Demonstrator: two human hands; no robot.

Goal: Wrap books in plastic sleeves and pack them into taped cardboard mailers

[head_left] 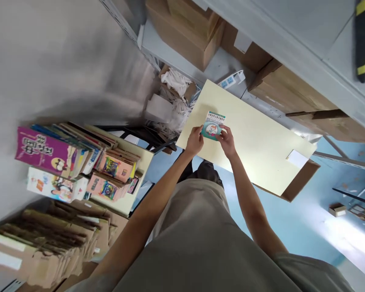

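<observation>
Between both hands, above the pale yellow tabletop (255, 134), is a small book (213, 126) with a green and white cover, Chinese title and a round cartoon picture. My left hand (195, 142) is closed on its lower left edge. On the lower right edge, my right hand (226, 141) grips it with thumb and fingers. The cover faces up toward me. Whether it is one book or a thin stack I cannot tell.
At left, a second table (140, 162) bears several stacks of books (115, 166), with a purple book (45, 152) among them. Folded cardboard (48, 243) stands at lower left. Cardboard boxes (185, 32) and a power strip (231, 80) are on the shelf beyond the table. Crumpled paper (176, 81) lies beside it.
</observation>
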